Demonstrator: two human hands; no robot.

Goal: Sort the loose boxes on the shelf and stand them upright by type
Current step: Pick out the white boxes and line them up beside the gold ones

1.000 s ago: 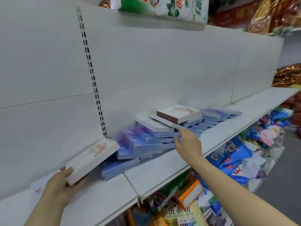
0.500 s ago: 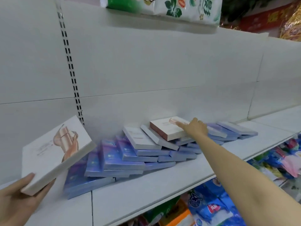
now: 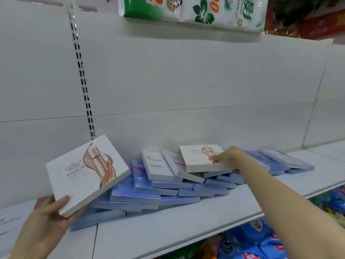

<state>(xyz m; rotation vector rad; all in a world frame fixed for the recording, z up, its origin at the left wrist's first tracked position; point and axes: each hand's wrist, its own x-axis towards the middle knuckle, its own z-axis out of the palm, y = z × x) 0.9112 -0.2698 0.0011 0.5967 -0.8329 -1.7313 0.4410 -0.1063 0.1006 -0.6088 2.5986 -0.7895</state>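
Two hands on two white boxes at a white shelf (image 3: 186, 225)

The left hand (image 3: 43, 224) holds a white box (image 3: 86, 172) printed with a rose-gold bottle, tilted above the left end of a slumped row of blue boxes (image 3: 149, 191). The right hand (image 3: 226, 157) grips the right edge of a matching white box (image 3: 200, 158) lying atop that row. Green-and-white packets (image 3: 196, 12) sit on the shelf above.

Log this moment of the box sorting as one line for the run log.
left hand holds white box | right hand grips second white box atop blue boxes | no box upright on shelf
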